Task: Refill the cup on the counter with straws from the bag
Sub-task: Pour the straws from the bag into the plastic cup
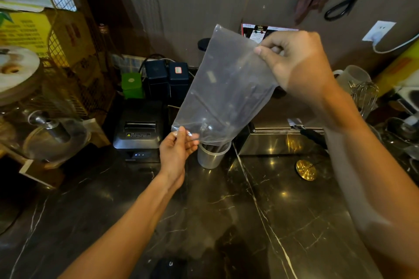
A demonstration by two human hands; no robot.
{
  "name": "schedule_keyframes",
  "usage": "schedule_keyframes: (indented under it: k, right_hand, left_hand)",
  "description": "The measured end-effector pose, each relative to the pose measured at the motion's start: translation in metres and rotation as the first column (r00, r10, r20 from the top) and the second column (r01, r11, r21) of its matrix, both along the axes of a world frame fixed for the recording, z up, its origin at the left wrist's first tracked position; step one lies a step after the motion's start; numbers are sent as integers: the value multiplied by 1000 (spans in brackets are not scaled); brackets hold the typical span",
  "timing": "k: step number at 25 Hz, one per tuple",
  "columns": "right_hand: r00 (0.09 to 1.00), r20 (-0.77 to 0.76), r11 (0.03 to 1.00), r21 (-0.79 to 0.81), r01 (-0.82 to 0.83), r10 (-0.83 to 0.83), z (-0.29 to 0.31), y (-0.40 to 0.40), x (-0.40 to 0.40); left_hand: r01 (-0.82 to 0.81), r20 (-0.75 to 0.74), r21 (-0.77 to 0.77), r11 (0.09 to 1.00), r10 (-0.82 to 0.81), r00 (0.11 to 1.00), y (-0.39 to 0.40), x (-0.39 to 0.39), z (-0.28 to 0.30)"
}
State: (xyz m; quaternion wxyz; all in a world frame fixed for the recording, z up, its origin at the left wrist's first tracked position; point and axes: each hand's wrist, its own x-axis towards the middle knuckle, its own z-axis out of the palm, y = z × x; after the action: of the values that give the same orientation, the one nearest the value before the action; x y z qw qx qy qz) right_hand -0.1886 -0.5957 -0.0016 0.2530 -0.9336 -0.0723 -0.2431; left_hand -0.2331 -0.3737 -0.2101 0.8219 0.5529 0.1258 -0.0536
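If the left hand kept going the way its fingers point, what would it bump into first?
Probably the cup. The left hand pinches the bag at its lower corner, fingers pointing up and right, and the cup's rim sits just beyond them under the bag's mouth. Depth is hard to judge, so it might slip past in front.

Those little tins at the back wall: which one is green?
The leftmost tin, beside the two dark blue tins, above the printer.
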Motion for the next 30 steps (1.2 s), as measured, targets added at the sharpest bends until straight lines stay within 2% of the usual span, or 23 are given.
schedule_keyframes:
  k: [4,6,12,16,19,23,27,30]
  right_hand:
    - [999,-43,998,-55,-12,9,5,6,5]
    - [1000,-12,999,-45,-14,13,6,8,5]
    - [998,47,999,-35,-29,31,14,7,2]
    - [998,58,996,-82,-35,40,16,5,-3]
    - [1000,7,995,-100,-19,19,15,1,-4]
    - [999,19,997,-75,28,-27,15,-6,-8]
    - [996,65,997,-46,69,-66,16,-21,-15]
    - [994,82,997,-38,72,-68,18,-26,-17]
  left_hand:
    - [-5,-27,-16,1000,5,1000,0,3,-1]
    - [-1,-25,-5,1000,1,1000,1,3,0]
    - [-31,81,44,999,27,996,3,3,9]
    - [-36,84,75,997,30,996,3,2,13]
    - [-24,64,113,993,17,998,2,3,14]
    - [1,75,124,992,-11,997,-1,2,20]
    - [-14,167,165,986,-14,986,-5,7,30]
    - [17,158,172,985,-45,986,-9,11,35]
